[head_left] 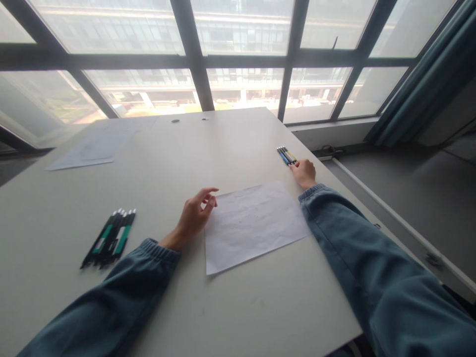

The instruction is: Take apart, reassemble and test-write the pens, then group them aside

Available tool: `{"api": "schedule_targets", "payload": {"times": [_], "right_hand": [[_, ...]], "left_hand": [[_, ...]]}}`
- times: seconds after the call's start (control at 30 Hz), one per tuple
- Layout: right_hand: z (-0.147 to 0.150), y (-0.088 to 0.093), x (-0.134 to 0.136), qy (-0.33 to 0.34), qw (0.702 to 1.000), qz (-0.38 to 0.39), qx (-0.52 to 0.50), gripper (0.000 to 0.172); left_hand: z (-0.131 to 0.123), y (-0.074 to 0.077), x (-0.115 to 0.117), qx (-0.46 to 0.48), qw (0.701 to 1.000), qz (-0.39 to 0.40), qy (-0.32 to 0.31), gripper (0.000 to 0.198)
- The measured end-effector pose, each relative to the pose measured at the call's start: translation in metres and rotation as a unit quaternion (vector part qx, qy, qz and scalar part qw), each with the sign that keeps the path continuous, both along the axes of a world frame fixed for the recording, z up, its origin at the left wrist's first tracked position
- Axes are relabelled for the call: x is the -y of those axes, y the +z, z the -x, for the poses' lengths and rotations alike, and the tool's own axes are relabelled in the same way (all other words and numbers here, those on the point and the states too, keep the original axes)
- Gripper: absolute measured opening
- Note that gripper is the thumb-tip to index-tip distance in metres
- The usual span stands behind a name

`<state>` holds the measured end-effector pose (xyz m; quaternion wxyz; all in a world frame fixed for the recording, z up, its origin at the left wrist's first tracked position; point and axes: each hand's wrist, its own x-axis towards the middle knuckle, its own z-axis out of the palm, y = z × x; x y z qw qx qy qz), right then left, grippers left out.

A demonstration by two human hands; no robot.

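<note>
A sheet of white paper (pixel 256 218) lies on the white table in front of me. My left hand (pixel 197 210) hovers at its upper left corner, fingers loosely curled and apart with nothing between them. Near the table's right edge, a small row of pens (pixel 286 155) with blue, black and yellow parts lies side by side. My right hand (pixel 304 173) is closed at their near ends, and its fingers hide those ends. To the left of my left arm lies a bunch of black pens (pixel 109 238), some with green bands and white tips.
More white sheets (pixel 94 144) lie at the table's far left. A round grommet (pixel 175 121) and a small object (pixel 205 119) are near the far edge of the table (pixel 223 148). Large windows stand behind it, with a blue curtain (pixel 416 84) on the right.
</note>
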<state>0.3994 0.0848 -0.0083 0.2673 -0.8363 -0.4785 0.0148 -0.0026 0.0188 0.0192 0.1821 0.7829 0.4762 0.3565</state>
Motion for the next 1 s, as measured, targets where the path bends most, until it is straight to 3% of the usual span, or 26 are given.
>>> {"api": "schedule_targets", "payload": {"times": [0.57,0.77,0.9,1.0], "right_hand": [[0.011,0.006,0.008,0.019,1.000,-0.007,0.004,0.030],[0.042,0.022,0.025,0.180,0.978,-0.101,-0.022,0.031],[0.072,0.030,0.047,0.346,0.917,-0.188,-0.061,0.035],[0.094,0.030,0.065,0.434,0.879,-0.192,-0.038,0.034]], "left_hand": [[0.002,-0.005,-0.003,-0.026,0.999,-0.023,-0.033,0.026],[0.004,-0.007,-0.002,-0.088,0.989,-0.073,-0.089,0.030],[0.006,-0.010,-0.002,-0.131,0.983,-0.064,-0.113,0.041],[0.006,-0.011,-0.003,-0.161,0.978,-0.053,-0.121,0.046]]}}
